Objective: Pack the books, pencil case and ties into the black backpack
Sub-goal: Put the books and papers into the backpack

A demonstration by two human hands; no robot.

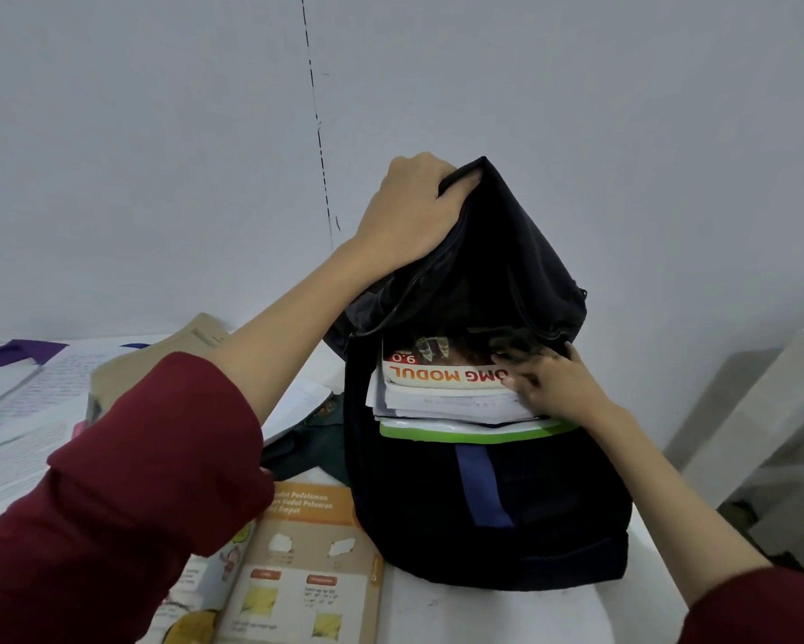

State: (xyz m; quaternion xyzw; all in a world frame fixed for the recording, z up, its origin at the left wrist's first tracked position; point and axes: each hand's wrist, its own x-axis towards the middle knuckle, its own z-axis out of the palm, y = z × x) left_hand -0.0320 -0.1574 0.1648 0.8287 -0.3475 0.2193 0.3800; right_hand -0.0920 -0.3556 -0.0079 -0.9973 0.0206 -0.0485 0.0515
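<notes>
The pale wall [576, 109] is filling the background, a dashed dark line running down it. Below it the white tabletop [483, 611] is carrying everything. The black backpack [483, 495] is standing upright near the middle, its main compartment gaping open and a blue strip running down its front. A stack of books [451, 397] is sitting in the mouth, spines and edges sticking out above the rim; the top cover is showing red letters upside down, partly covered.

An open orange textbook [298, 564] is lying just left of the backpack's base, cut off by the lower edge. Further left, open notebooks [24, 402] and a tan book [168, 360] are lying behind the left red sleeve, which is blocking much of them. A dark green cloth [316, 439] is peeking out between sleeve and backpack; what it is cannot be told.

The left hand [414, 211] is gripping the backpack's top flap, holding it up. The right hand [549, 383] is resting on the books with fingers spread, fingertips lost in the dark opening.
</notes>
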